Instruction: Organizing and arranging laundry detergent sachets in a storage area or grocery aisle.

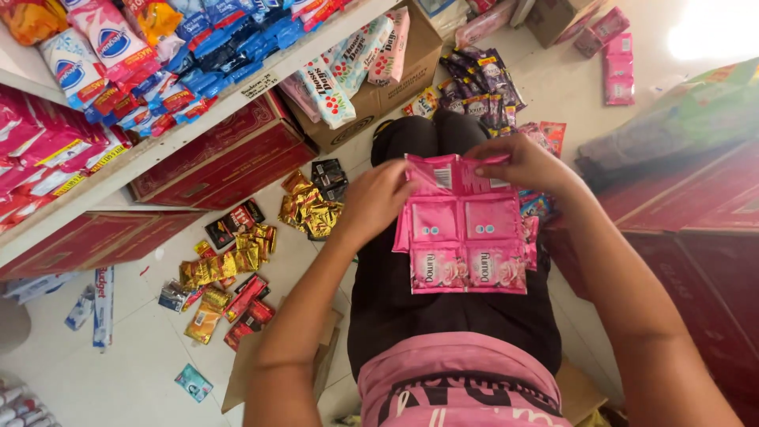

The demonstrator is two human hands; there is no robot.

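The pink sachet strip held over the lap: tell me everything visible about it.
The pink sachet strip is a joined sheet of small glossy packets, plastic or foil by the look, two across and about three rows down. The bottom row shows rose pictures; the rows above are plainer pink with small blue marks. It hangs flat over the person's dark-trousered lap, facing the camera. The left hand pinches its upper left edge and the right hand grips the top right corner, where the top row folds over.

Joined pink sachet sheet [465, 229] on lap, between left hand [378, 202] and right hand [528, 164]. Gold foil packets [229, 265] on floor left, under white wooden shelf [158, 146]. Brown cardboard box [387, 79] ahead.
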